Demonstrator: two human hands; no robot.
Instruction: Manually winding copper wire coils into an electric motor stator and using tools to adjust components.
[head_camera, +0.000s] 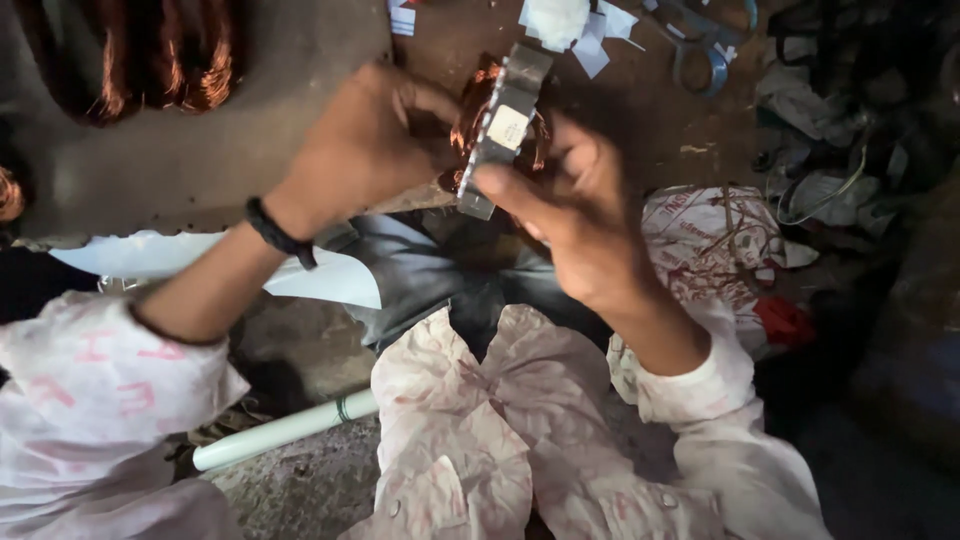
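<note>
Both my hands hold a small motor stator, a grey metal core with a pale label and copper wire windings showing at its sides. My left hand grips it from the left, fingers curled on the copper coil. My right hand holds it from the right and below, thumb pressed on the lower edge of the metal core. A black band circles my left wrist. The far side of the stator is hidden.
Copper wire coils lie on a grey slab at upper left. Paper scraps and blue-handled scissors are at the top. A white tube lies on the floor below. Cloth, wires and clutter fill the right.
</note>
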